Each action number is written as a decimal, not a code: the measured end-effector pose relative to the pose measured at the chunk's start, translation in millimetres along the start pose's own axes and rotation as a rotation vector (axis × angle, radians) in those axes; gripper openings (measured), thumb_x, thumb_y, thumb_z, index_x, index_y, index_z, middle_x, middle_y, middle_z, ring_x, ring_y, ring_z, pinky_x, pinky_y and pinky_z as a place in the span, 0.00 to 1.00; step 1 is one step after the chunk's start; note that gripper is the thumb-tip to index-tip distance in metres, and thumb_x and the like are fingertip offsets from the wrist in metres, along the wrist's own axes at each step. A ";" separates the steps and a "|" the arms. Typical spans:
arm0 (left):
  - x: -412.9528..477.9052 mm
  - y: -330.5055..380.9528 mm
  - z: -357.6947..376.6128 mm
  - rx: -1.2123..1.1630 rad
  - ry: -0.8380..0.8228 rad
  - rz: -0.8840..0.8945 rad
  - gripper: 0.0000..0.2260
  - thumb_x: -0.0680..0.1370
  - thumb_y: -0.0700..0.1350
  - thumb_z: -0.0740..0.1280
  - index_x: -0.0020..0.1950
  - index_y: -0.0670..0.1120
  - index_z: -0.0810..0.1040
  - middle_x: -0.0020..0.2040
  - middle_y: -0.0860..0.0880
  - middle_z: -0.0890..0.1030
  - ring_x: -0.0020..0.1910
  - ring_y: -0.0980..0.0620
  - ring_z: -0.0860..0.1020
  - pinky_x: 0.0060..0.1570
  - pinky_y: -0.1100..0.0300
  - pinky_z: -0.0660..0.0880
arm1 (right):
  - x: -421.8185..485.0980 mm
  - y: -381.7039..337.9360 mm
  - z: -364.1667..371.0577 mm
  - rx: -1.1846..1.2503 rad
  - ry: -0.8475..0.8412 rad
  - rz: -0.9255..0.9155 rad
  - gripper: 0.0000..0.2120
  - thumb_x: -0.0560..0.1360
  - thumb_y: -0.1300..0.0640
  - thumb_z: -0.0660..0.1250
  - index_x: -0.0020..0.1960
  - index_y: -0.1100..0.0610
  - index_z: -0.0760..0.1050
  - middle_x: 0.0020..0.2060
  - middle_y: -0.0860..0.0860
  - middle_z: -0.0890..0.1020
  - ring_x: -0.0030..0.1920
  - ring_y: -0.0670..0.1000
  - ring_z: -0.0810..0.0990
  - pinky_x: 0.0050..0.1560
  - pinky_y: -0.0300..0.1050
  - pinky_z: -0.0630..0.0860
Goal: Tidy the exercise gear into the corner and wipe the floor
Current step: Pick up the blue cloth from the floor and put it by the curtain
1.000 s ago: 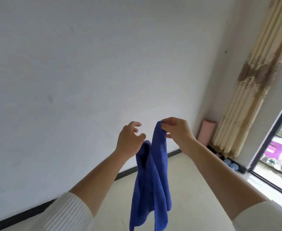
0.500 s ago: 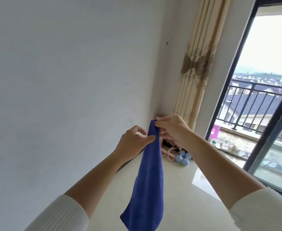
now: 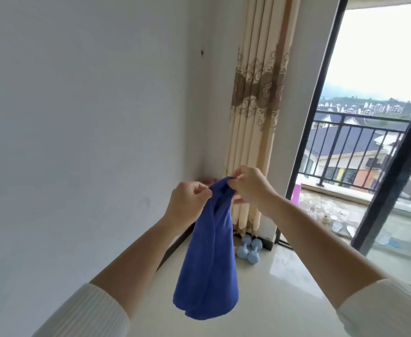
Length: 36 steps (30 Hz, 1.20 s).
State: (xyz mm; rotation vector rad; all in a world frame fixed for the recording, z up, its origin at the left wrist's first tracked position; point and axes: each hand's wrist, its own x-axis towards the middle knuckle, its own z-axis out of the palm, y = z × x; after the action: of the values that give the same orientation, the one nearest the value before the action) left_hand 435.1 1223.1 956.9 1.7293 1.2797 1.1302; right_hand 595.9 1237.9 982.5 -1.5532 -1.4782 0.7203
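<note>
Left hand point(image 3: 187, 203), free second earlier, joined right hand point(image 3: 250, 188) pinching top edge of blue cloth point(image 3: 209, 271), hanging before curtain point(image 3: 255, 105). Dumbbells point(image 3: 249, 250) lay at curtain foot, gear seemingly tidied; floor point(image 3: 284, 288) wipe likely next.

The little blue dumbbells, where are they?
In the head view the dumbbells lie on the floor in the corner, at the foot of the curtain, just right of the hanging blue cloth.

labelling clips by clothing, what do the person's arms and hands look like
White ribbed knit sleeves: left sleeve and right sleeve end near the elbows, forearms bare. The left hand and right hand are bare, no gloves, rings or watch visible.
</note>
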 end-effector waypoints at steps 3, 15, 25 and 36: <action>84.6 -3.9 23.8 -0.114 -0.023 -0.103 0.15 0.75 0.40 0.60 0.28 0.47 0.70 0.23 0.55 0.70 0.29 0.53 0.68 0.36 0.56 0.69 | 71.8 21.9 -17.2 -0.366 0.003 -0.177 0.03 0.78 0.61 0.56 0.49 0.57 0.68 0.40 0.55 0.78 0.38 0.55 0.76 0.36 0.49 0.74; 368.3 -28.2 63.9 0.181 -0.129 0.004 0.05 0.71 0.42 0.70 0.46 0.47 0.79 0.43 0.49 0.82 0.41 0.52 0.80 0.39 0.62 0.75 | 359.0 81.5 -38.5 -0.248 0.141 -0.118 0.11 0.71 0.66 0.56 0.41 0.61 0.76 0.36 0.55 0.79 0.39 0.58 0.77 0.39 0.50 0.77; 619.0 -69.7 23.3 0.275 -0.205 0.053 0.07 0.71 0.39 0.72 0.48 0.47 0.82 0.44 0.51 0.84 0.45 0.54 0.81 0.42 0.64 0.75 | 608.4 78.1 -20.6 0.219 -0.004 0.003 0.06 0.67 0.57 0.64 0.35 0.60 0.71 0.33 0.55 0.70 0.37 0.54 0.68 0.40 0.48 0.63; 854.2 -68.1 4.8 0.326 0.013 0.245 0.12 0.71 0.33 0.70 0.47 0.49 0.76 0.46 0.48 0.81 0.47 0.49 0.80 0.50 0.54 0.78 | 855.2 39.8 -39.1 0.048 -0.034 -0.236 0.08 0.73 0.64 0.65 0.44 0.56 0.82 0.38 0.50 0.82 0.41 0.48 0.79 0.42 0.38 0.74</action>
State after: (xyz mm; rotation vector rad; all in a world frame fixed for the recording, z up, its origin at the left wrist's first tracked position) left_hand 528.6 2063.3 1097.2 2.1705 1.3444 1.1148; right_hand 764.3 2071.2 1090.7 -1.3091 -1.6239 0.6413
